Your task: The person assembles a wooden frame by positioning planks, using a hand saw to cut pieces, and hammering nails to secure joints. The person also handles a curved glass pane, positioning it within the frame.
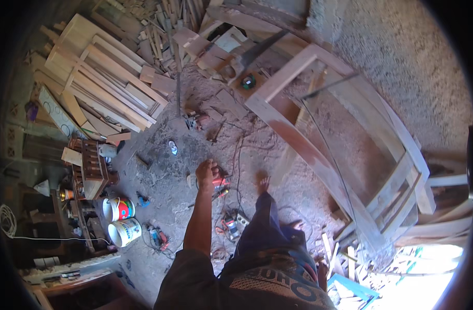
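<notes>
Curled left hand (207, 171) above a tool-strewn workshop floor (166, 204)

At the far left one stack of boards (104, 77) leans over the floor, too many pieces to count surely. Nearer, a coil of white cable (8, 221) hangs at the left edge. One slatted wooden stand (90, 173) comes next, with one grey pot (107, 150) at its right side; the pot's contents cannot be made out. Two buckets stand just beside each other, nearer than the stand: a bucket with a red and green label (123, 208) and, on its near side, a white bucket (127, 231). Their mouths face left, and what they hold is too unclear to tell.

To the right of the buckets lie a blue drill (142, 200) and, nearer, a blue and red tool (159, 238) — one of each.

In the middle, the left hand's fingers are drawn in, narrow; whether they grip anything I cannot tell. The red power tool (222, 182) is on the floor just right of this hand — contact is unclear. Nearer lies one red and grey tool (229, 226), beside one power strip (242, 219).

Two bare feet (264, 184) show further right. The right hand (322, 275) is mostly hidden beside the shirt, its fingers impossible to judge. One large wooden frame (308, 147) fills the right.
</notes>
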Demonstrator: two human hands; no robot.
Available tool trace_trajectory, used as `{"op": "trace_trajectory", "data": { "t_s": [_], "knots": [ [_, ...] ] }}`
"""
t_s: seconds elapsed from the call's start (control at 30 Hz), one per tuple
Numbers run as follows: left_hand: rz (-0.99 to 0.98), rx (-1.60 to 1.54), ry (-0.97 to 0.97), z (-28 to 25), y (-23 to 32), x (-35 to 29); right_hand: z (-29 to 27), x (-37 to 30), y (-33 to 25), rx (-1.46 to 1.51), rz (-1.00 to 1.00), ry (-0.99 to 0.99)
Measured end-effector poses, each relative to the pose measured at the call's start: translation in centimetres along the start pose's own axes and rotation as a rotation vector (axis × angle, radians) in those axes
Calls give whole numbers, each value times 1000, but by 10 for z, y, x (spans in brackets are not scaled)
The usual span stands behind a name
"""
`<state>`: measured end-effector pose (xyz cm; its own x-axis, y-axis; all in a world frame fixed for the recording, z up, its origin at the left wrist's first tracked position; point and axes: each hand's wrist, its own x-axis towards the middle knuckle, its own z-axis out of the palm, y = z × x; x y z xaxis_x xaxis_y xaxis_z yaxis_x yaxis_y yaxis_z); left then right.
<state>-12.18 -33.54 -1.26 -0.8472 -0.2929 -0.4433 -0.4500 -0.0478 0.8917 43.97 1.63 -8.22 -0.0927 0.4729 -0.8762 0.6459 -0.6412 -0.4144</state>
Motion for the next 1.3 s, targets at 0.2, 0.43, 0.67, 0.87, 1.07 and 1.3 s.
{"op": "trace_trajectory", "data": {
  "t_s": [0.2,0.43,0.67,0.87,1.07,1.3],
  "knots": [
    [21,74,-6,36,27,135,79,13,-49,-135,31,-44],
    [848,725,34,135,138,385,197,29,-135,-421,57,-13],
    [731,1066,97,203,216,519,245,17,-176,-633,65,28],
    [690,1172,105,227,232,553,257,4,-174,-750,92,56],
    [780,1057,-83,225,232,534,237,-10,-119,-850,86,37],
    [164,93,-368,131,196,394,191,-2,2,-1466,-221,-80]
  ]
}}
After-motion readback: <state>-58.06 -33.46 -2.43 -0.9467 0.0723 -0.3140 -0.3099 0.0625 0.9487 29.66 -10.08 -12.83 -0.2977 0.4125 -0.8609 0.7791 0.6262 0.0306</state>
